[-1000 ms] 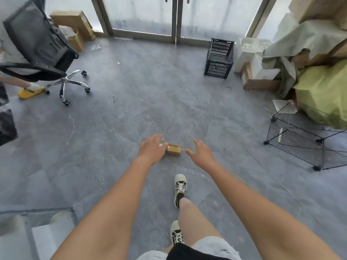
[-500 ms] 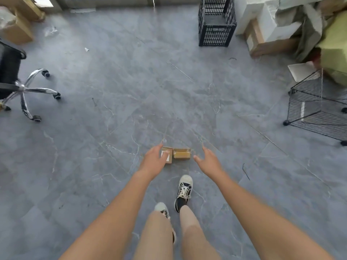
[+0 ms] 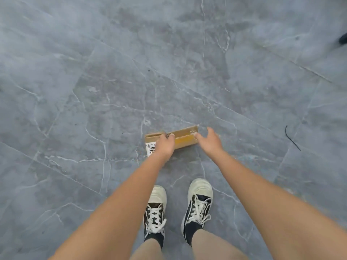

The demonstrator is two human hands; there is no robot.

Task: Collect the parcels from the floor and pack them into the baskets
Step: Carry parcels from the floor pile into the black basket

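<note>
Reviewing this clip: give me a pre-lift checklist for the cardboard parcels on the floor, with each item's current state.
1. Parcels within reach: ok.
2. Left hand over the left end: ok; whether it grips, cannot tell.
3. Right hand at the right end, fingers spread, no grip: not ok.
4. Shoes planted behind the parcels on the floor: ok.
5. Basket in view for the drop: not ok.
</note>
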